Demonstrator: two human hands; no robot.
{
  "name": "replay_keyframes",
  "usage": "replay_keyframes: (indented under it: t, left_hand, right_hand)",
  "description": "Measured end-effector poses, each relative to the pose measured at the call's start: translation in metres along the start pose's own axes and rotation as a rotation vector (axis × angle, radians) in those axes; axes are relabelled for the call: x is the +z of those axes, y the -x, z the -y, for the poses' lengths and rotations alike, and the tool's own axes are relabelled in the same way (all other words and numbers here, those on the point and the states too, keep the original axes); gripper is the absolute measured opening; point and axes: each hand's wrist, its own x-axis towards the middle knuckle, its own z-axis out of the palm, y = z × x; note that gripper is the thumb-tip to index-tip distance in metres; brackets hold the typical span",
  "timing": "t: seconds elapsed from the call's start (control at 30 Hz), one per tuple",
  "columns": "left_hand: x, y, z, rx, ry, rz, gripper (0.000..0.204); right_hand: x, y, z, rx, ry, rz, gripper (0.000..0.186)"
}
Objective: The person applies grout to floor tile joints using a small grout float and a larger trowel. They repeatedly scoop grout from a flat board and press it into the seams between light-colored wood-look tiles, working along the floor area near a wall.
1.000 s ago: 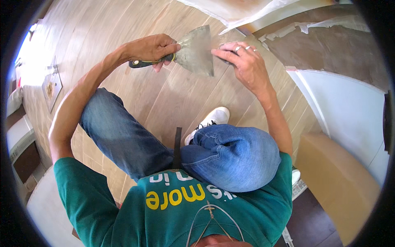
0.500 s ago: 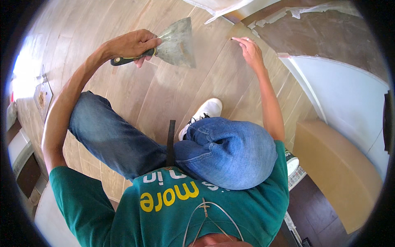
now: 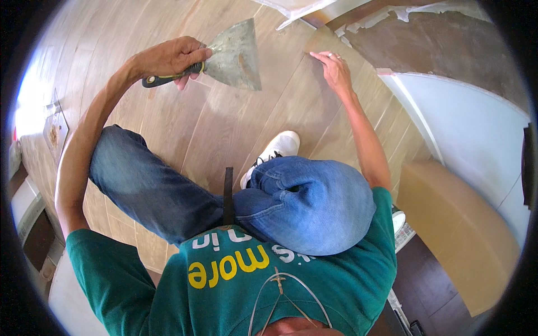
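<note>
Compared w/ a sec ago, R hand [image 3: 337, 73] is no longer right by the scraper's edge: it's out to the R, well apart from it, w/ wood-look floor [image 3: 286, 106] showing btwn. L hand [image 3: 175, 57] still has the scraper [image 3: 235, 59], same grip.

L hand is clamped on the scraper, fingers wrapped round the front of the handle [image 3: 159, 81] & thumb up near the base of the blade; back end of handle sticks out past the fingers. Scraper is out front of the person, L of R hand, wide blade facing R, w/ greyish & brownish marks on it. Looks held over the floor; can't tell from this angle how high. R hand: index & thumb look close together, small dark bit at the tips, but too tiny to tell if it's a held thing, so can't say if it's pinched on anything

To do this well, I'd say: keep that thumb-forward hold, b/c it should give better control of tilt than gripping the tail end. Keep blade steady & fairly level so any loose stuff on it doesn't slide off. R fingers best kept off the edge & corners, approx where they are now. Also worth keeping the blade clear of the jeans [image 3: 314, 207] & white shoe [image 3: 284, 144], & watching the flat metal plate [image 3: 56, 131] near L forearm, so elbow doesn't knock it
</note>
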Motion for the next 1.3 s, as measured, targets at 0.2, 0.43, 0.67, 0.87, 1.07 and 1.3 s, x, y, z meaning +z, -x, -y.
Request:
replay_keyframes:
  t: [0.2, 0.43, 0.67, 0.87, 1.07, 1.3]
  left_hand:
    - [-0.001, 0.001, -0.003, 0.0, 0.001, -0.023, 0.053]
    - [0.0, 0.005, -0.005, 0.0, 0.008, -0.051, 0.053]
    - [-0.002, -0.001, 0.0, 0.056, 0.01, -0.039, 0.055]
    - [0.001, 0.001, 0.001, 0.048, 0.089, -0.041, 0.053]
    - [-0.004, 0.001, -0.01, 0.014, 0.17, 0.032, 0.053]
    - [-0.003, 0.008, -0.027, 0.029, 0.25, 0.066, 0.054]
  right_hand:
    - [0.02, 0.025, 0.015, -0.032, 0.089, -0.038, 0.046]
    - [-0.002, -0.027, -0.014, 0.08, -0.007, -0.1, 0.037]
    - [0.019, -0.038, -0.015, 0.15, 0.112, -0.038, 0.035]
    - [0.018, 0.031, 0.052, 0.089, -0.088, 0.056, 0.035]
    - [-0.065, 0.029, 0.144, 0.131, -0.798, -0.284, 0.033]
    - [-0.094, -0.001, 0.188, -0.43, -0.497, -0.645, 0.04]
